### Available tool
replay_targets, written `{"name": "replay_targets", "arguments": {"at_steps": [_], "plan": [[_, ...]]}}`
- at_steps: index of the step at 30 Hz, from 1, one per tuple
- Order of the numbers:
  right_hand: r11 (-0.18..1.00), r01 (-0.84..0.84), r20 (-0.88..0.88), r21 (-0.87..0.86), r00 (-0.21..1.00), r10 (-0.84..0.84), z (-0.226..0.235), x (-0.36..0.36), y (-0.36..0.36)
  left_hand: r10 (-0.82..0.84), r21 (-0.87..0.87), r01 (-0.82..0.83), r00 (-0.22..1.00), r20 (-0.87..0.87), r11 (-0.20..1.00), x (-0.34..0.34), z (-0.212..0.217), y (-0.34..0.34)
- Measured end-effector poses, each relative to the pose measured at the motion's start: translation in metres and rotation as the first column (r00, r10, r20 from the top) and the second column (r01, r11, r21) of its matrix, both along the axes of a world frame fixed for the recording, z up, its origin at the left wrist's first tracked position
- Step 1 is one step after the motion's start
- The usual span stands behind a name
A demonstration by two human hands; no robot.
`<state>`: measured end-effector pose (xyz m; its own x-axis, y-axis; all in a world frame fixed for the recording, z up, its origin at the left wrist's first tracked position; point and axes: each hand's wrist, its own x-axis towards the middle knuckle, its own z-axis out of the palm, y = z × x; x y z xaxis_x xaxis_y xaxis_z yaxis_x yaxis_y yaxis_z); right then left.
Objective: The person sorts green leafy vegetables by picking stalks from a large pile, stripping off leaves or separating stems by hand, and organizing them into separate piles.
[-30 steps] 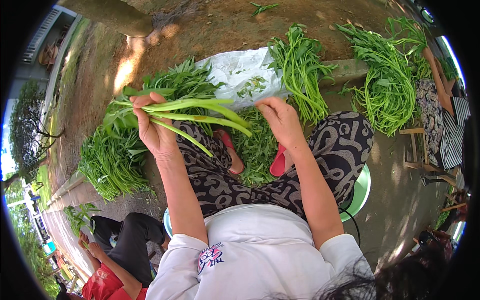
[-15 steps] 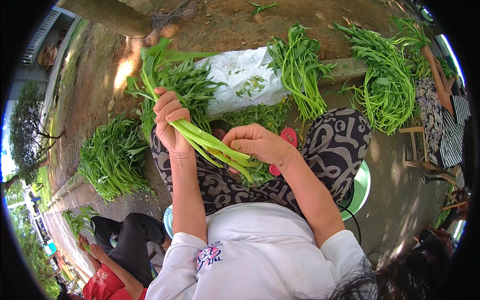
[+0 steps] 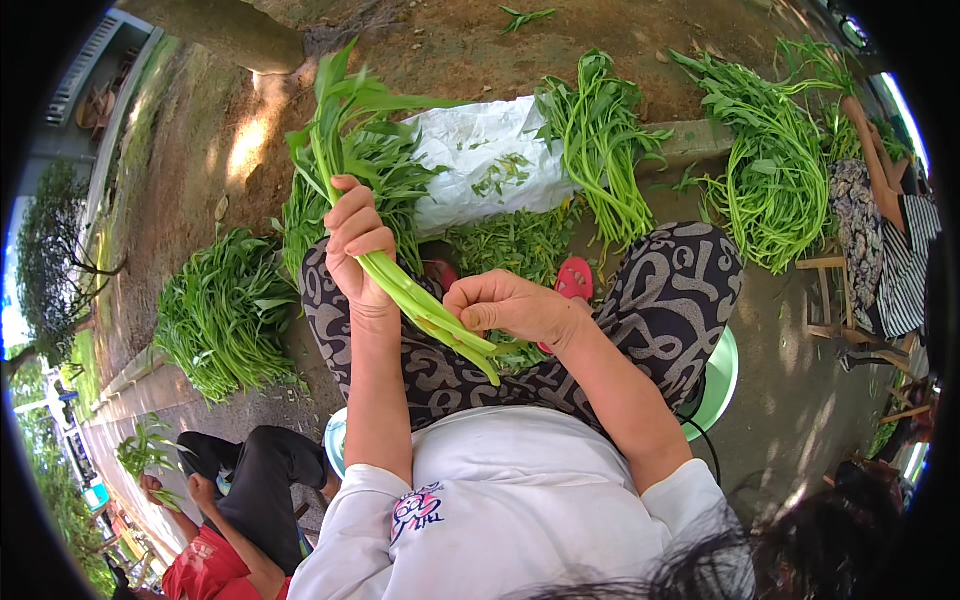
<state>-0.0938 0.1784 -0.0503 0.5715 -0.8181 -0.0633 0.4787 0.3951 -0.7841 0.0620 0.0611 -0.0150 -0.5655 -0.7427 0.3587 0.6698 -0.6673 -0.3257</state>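
A bunch of water spinach point(image 3: 412, 302) slants across my lap, its leaves up at the far left and its cut stems toward my middle. My left hand point(image 3: 357, 245) is wrapped round the stems below the leaves. Against the right edge of the lower stems, my right hand point(image 3: 520, 305) is closed in a pinch, thumb over bent fingers. Whatever is between those fingertips is hidden. Loose trimmed leaves point(image 3: 510, 245) lie on the ground between my knees.
A white plastic sack point(image 3: 485, 150) lies ahead, with heaps of water spinach at left point(image 3: 225, 315), right point(image 3: 605, 150) and far right point(image 3: 765, 170). A person in red point(image 3: 215, 565) sits at lower left, another in stripes point(image 3: 910, 260) at right. A green basin point(image 3: 715, 390) is beside me.
My left hand has shifted slightly right, and the bunch has swung more upright, its leafy top moving right and away. The right hand stays pinched at the lower stems, slightly lower.
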Motion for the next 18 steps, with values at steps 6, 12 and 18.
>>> {"name": "replay_targets", "arguments": {"at_steps": [6, 12, 18], "plan": [[0.998, -0.046, 0.069, -0.039, 0.996, 0.048, -0.001, 0.009, 0.004, -0.065, 0.009, 0.066, 0.997, -0.032, 0.998, -0.006, 0.000, 0.004], [0.992, -0.101, 0.055, -0.071, 0.993, 0.105, 0.011, 0.008, 0.006, -0.141, 0.048, 0.142, 0.990, -0.024, 0.989, -0.010, 0.000, 0.008], [0.986, -0.050, -0.109, -0.160, 0.994, 0.033, 0.011, 0.005, 0.004, -0.159, 0.049, 0.158, 0.987, 0.017, 0.986, -0.012, 0.002, 0.003]]}}
